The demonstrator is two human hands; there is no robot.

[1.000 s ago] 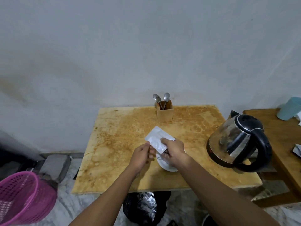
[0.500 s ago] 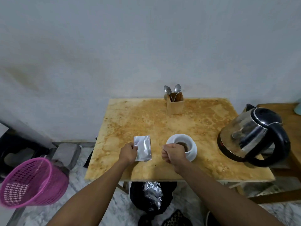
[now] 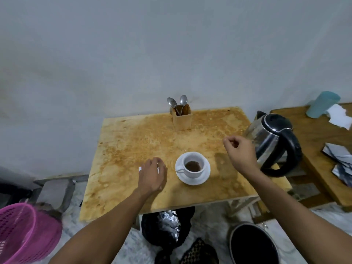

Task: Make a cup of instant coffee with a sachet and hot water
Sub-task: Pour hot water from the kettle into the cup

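Observation:
A white cup [image 3: 193, 169] with brown powder in its bottom stands on a white saucer [image 3: 192, 180] near the front of the stained wooden table [image 3: 133, 138]. Left of it, my left hand [image 3: 152, 175] lies palm down over the silver sachet [image 3: 140, 169]; only small corners of the sachet show. My right hand [image 3: 240, 151] hovers above the table between the cup and the steel kettle [image 3: 274, 140], fingers loosely curled with nothing in them. The kettle's black handle faces me.
A wooden holder [image 3: 182, 120] with two spoons stands at the table's back edge. A side table [image 3: 320, 138] to the right carries a teal cup [image 3: 322, 104], paper and foil sachets [image 3: 341, 159]. Below are a pink basket [image 3: 24, 233], a black bag [image 3: 167, 227] and a dark bucket [image 3: 253, 244].
My left hand carried the sachet away from the cup and laid it on the table to the left. My right hand left the cup and moved right toward the kettle.

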